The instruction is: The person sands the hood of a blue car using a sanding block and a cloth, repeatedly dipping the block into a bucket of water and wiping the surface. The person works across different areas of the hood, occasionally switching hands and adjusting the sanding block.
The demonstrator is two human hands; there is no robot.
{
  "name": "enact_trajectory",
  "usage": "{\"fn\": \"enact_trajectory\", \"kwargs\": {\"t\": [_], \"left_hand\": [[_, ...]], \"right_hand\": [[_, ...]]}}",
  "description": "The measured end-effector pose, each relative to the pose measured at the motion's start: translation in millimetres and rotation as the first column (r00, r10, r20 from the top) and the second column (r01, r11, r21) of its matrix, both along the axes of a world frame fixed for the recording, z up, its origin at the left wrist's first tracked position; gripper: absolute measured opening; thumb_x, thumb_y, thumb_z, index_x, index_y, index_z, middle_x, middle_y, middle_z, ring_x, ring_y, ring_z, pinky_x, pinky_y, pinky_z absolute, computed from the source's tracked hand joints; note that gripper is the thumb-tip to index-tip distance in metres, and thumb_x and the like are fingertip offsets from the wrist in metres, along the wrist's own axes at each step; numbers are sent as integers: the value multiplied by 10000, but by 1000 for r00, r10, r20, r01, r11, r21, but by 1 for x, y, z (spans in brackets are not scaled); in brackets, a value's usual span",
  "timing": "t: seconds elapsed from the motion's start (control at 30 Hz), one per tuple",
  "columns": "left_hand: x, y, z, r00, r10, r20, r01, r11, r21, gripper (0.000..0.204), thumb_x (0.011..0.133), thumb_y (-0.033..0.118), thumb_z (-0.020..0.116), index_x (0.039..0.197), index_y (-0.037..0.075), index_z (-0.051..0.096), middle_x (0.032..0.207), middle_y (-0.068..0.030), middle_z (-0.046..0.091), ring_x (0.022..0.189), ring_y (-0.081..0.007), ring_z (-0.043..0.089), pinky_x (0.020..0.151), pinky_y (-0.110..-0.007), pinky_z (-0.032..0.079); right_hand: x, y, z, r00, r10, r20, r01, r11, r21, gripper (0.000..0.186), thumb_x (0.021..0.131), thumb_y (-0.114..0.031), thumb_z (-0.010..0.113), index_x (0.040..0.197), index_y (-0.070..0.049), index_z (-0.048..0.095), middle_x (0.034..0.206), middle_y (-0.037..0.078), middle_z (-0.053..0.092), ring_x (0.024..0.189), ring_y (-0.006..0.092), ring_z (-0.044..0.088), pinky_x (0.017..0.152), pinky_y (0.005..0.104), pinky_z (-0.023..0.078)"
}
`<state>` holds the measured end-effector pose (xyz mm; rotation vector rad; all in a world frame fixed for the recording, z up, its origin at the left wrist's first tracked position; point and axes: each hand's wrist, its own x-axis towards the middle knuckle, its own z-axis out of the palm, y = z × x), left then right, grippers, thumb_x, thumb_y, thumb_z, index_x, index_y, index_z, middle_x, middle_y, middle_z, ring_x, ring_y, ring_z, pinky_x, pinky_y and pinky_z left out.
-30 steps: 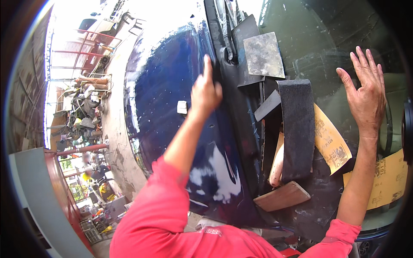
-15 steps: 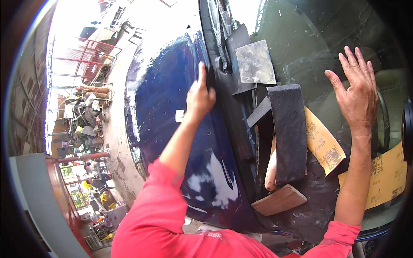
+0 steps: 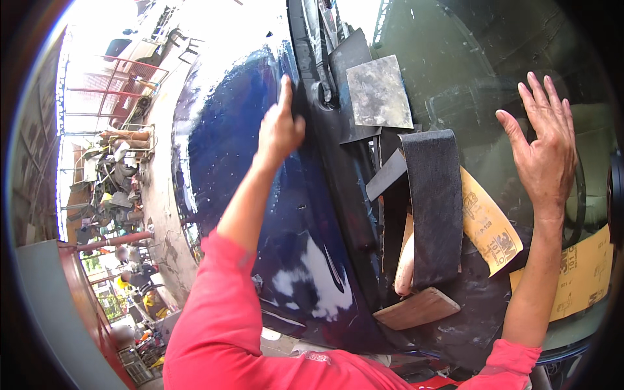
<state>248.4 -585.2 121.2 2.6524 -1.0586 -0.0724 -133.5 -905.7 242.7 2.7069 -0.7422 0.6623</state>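
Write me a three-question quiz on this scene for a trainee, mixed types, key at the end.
1. Multiple choice: The right hand is spread out over which surface?
A) a concrete floor
B) the glass windshield
C) a red metal rack

2. True or false: The left hand, over the blue car hood, has its index finger stretched out.

3. Fill in the blank with "upper" or "lower": In the picture, the flat wooden piece lies near the ____ end of the dark grey strip.

Key: 1. B; 2. True; 3. lower
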Motion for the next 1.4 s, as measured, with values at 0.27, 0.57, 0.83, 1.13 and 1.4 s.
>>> {"fn": "enact_trajectory", "kwargs": {"t": [0.27, 0.57, 0.83, 1.13, 1.4], "left_hand": [[226, -128, -33, 997, 71, 34, -62, 975, -212, 933, 846, 186, 619, 1698, -26, 304, 1375, -404, 653, 1289, -542, 656, 1133, -508, 534], [-43, 51, 20, 994, -69, -81, 64, 996, -62, 995, 806, 51, 652, 1732, 67, 289, 1349, -352, 670, 1269, -498, 665, 1104, -527, 537], [193, -94, -21, 971, 61, 233, -56, 998, -27, 897, 890, 220, 641, 1721, 109, 323, 1268, -319, 740, 1191, -483, 727, 1043, -532, 588], [-43, 94, 2, 993, -111, 33, 114, 985, -132, 1028, 809, 15, 633, 1751, 46, 223, 1128, -366, 729, 1074, -535, 728, 996, -561, 583], [143, -46, 2, 961, 245, 124, -253, 966, 51, 856, 929, 209, 636, 1705, 72, 300, 1210, -335, 744, 1156, -520, 724, 1002, -571, 593]], "right_hand": [[1, -1, -1, 1000, -5, -12, 5, 999, -33, 538, 978, -427, 797, 1372, -63, 762, 1533, 82, 679, 1515, 287, 545, 1304, 491, 361], [-1, 0, 0, 1000, -4, -1, 4, 1000, 2, 536, 995, -432, 781, 1382, -62, 758, 1539, 77, 676, 1521, 277, 541, 1310, 485, 357], [1, -3, -2, 999, -10, -34, 8, 998, -64, 555, 997, -442, 775, 1401, -63, 746, 1556, 74, 663, 1533, 270, 526, 1315, 486, 349], [-1, -4, -2, 999, -30, -44, 29, 1000, -6, 563, 1004, -454, 763, 1435, -93, 731, 1584, 58, 640, 1557, 257, 498, 1327, 478, 337], [-4, -11, -5, 992, -20, -122, 10, 996, -85, 565, 1023, -438, 751, 1475, -103, 704, 1602, 47, 627, 1569, 265, 485, 1323, 482, 331]]}}
